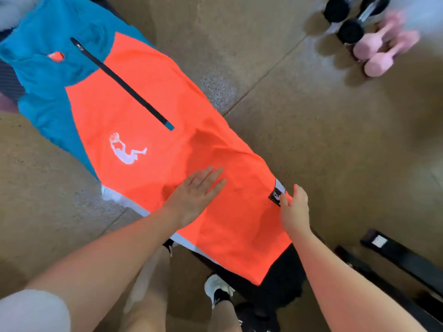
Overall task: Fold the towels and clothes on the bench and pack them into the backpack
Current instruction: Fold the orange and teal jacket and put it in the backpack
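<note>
An orange and teal jacket lies spread flat along the desk, running from far left to near right; only a dark strip of the desk shows under the near hem. A black zipper runs down its chest, with a white figure logo below it. The left hand rests flat on the orange cloth, fingers straight and together. To its right, the right hand pinches the jacket's right edge beside a black label. Far right on the floor lie black dumbbells and pink dumbbells, blurred.
</note>
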A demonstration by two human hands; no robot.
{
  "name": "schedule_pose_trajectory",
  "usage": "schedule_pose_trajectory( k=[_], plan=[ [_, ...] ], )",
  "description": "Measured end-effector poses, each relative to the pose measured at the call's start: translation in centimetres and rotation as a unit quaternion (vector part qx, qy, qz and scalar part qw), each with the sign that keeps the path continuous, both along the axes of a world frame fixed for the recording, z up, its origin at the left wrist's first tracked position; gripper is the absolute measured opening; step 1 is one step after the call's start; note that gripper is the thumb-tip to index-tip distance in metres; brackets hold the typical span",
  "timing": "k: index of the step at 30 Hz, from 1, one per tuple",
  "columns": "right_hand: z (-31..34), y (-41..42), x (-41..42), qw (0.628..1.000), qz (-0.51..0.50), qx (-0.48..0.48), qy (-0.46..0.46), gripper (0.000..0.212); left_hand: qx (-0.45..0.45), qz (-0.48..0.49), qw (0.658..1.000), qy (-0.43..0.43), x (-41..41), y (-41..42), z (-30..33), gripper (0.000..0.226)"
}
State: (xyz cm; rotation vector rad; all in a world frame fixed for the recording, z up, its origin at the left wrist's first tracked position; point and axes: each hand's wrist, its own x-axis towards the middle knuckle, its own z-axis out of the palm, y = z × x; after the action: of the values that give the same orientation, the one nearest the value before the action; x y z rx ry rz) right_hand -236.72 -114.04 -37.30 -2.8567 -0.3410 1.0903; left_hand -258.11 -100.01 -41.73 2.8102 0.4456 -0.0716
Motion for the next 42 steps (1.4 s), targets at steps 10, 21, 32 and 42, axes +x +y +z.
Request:
schedule_pose_trajectory(
  k=[10,21,32,42],
  plan=[
    [1.1,-12.2,-2.3,0.988,-0.132,0.024,0.070,0.030,-0.056,-0.132,0.983,0.117,-0.6,-18.0,2.0,0.051],
    [0.0,-15.4,-10.1,0.941,-0.210,0.068,0.255,0.013,0.014,-0.007,1.000,0.022,-2.4,-19.8,2.0,0.032],
    [4.3,-20.3,-12.6,0.908,-0.138,-0.035,0.393,0.016,-0.097,-0.178,0.977,0.073,-7.4,-22.8,4.5,0.021],
    [4.9,-21.1,-12.3,0.949,-0.033,-0.040,0.310,0.027,-0.236,-0.016,0.922,0.308,-8.3,-22.1,7.0,0.042]
  ],
)
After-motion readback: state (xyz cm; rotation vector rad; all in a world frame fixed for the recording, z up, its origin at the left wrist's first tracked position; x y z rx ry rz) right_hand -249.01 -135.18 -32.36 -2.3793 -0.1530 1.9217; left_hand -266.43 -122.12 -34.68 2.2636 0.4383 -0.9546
